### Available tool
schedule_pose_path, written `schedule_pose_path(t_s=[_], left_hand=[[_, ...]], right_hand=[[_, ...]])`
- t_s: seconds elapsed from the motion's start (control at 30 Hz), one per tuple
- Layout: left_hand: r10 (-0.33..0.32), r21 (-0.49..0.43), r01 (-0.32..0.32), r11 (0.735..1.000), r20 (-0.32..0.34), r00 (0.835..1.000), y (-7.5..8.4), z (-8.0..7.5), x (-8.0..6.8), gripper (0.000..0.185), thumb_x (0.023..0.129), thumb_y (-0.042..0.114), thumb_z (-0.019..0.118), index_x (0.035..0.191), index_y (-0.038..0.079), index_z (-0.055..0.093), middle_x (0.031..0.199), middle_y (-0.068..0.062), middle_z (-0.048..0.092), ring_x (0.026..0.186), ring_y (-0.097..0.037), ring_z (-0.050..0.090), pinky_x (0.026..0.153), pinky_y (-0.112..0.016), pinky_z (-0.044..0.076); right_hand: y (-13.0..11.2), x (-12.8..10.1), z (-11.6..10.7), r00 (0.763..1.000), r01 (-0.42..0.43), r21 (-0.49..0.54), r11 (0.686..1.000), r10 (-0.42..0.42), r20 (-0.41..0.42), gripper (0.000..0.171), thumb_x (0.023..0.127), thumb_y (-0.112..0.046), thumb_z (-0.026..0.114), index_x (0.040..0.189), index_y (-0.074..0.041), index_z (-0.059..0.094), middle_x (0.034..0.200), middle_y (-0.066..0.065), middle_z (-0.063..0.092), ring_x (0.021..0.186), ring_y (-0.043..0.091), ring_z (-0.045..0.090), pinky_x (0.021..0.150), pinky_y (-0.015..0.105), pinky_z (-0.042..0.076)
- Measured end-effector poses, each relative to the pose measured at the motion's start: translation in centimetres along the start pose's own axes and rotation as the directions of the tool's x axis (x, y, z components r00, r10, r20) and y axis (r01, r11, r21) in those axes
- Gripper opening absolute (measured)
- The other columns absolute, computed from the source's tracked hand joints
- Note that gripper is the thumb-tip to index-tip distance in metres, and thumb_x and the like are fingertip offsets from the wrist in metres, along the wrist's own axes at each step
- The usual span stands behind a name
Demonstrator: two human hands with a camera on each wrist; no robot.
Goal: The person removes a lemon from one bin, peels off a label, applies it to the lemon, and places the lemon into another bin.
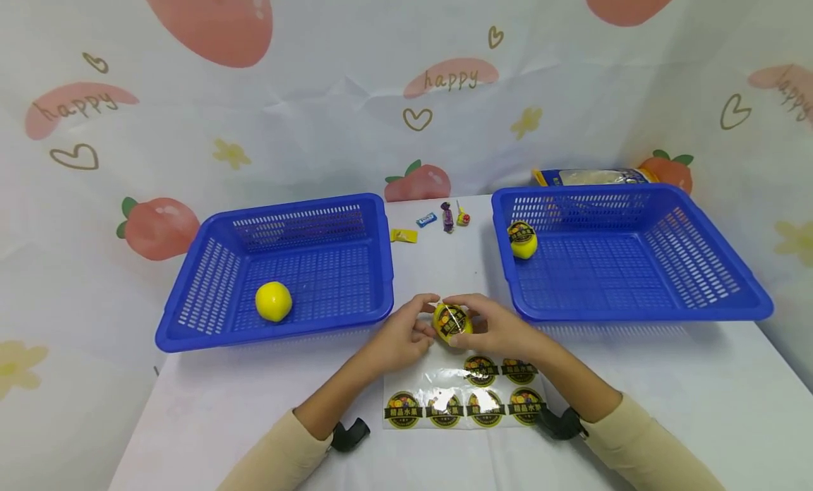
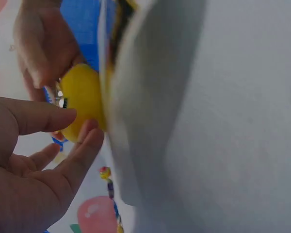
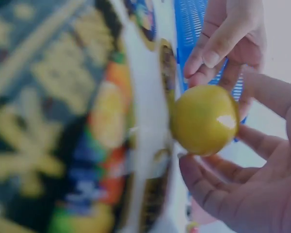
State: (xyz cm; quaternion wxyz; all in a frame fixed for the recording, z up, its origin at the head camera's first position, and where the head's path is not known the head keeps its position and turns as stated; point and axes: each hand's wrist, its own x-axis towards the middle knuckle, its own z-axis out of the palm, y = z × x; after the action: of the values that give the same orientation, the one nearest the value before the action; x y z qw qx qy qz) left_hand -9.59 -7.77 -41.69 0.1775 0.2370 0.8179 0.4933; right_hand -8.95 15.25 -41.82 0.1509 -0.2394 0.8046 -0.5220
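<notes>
The held yellow fruit [image 1: 452, 323] looks smooth and glossy; the sticker sheet [image 1: 438, 377], shiny as plastic film; the surface [image 1: 457, 466], matt white cloth; toward its left and right edges, blue plastic baskets [image 1: 641, 313].

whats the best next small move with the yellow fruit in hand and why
Probably use the right hand to lift the held fruit into the right basket: a label lies on it, and another labelled fruit sits in that basket, while the left basket holds a fruit showing no label.
</notes>
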Motion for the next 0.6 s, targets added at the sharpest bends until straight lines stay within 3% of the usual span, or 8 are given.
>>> schedule_pose_path(t_s=[0.17, 0.3, 0.37, 0.47, 0.6], left_hand=[[0.048, 0.127, -0.049, 0.991, 0.007, 0.999, 1.4, 0.0, -1.3, 0.067, 0.089, -0.007, 0.066, 0.149, 0.005, 0.038, 0.143, -0.021, 0.048, 0.117, -0.029, 0.062, 0.093, -0.031, 0.053], [0.177, 0.280, -0.165, 0.946, -0.020, 0.984, 2.5, -0.2, -2.1, 0.066, 0.091, -0.002, 0.068, 0.149, 0.004, 0.038, 0.143, -0.017, 0.047, 0.123, -0.027, 0.058, 0.095, -0.031, 0.052], [0.267, 0.343, -0.234, 0.910, -0.049, 0.963, 3.0, -0.3, -2.4, 0.062, 0.090, -0.002, 0.068, 0.146, 0.003, 0.042, 0.143, -0.016, 0.048, 0.125, -0.027, 0.055, 0.097, -0.032, 0.050], [0.397, 0.439, -0.313, 0.842, -0.111, 0.911, 3.7, -0.9, -2.6, 0.054, 0.090, -0.002, 0.069, 0.141, 0.004, 0.050, 0.141, -0.014, 0.050, 0.122, -0.027, 0.057, 0.094, -0.036, 0.053], [0.479, 0.573, -0.288, 0.767, -0.213, 0.852, 4.1, -2.3, -2.4, 0.046, 0.090, 0.002, 0.070, 0.134, 0.008, 0.059, 0.139, -0.013, 0.053, 0.123, -0.029, 0.057, 0.093, -0.042, 0.053]], right_hand=[[-1.3, -0.3, -0.1, 0.999, 0.015, -0.250, 0.968, -0.025, -0.037, 0.064, 0.085, -0.015, 0.082, 0.143, -0.013, 0.054, 0.135, 0.011, 0.054, 0.110, 0.025, 0.056, 0.083, 0.041, 0.055], [-1.6, -0.3, -0.1, 0.998, 0.045, -0.320, 0.946, -0.059, -0.034, 0.056, 0.085, -0.012, 0.080, 0.137, -0.012, 0.060, 0.132, 0.006, 0.058, 0.103, 0.021, 0.057, 0.076, 0.043, 0.055], [-1.6, -0.2, 0.0, 0.996, 0.066, -0.329, 0.942, -0.084, -0.040, 0.052, 0.086, -0.012, 0.079, 0.135, -0.010, 0.062, 0.131, 0.007, 0.059, 0.102, 0.021, 0.058, 0.075, 0.042, 0.055], [-1.5, 0.0, 0.2, 0.993, 0.073, -0.341, 0.937, -0.101, -0.065, 0.046, 0.088, -0.014, 0.078, 0.132, -0.010, 0.064, 0.129, 0.007, 0.060, 0.100, 0.019, 0.058, 0.074, 0.040, 0.056], [-1.4, 0.1, 0.4, 0.989, 0.060, -0.359, 0.931, -0.104, -0.106, 0.044, 0.088, -0.017, 0.078, 0.130, -0.011, 0.065, 0.126, 0.006, 0.062, 0.100, 0.019, 0.059, 0.074, 0.038, 0.056]])
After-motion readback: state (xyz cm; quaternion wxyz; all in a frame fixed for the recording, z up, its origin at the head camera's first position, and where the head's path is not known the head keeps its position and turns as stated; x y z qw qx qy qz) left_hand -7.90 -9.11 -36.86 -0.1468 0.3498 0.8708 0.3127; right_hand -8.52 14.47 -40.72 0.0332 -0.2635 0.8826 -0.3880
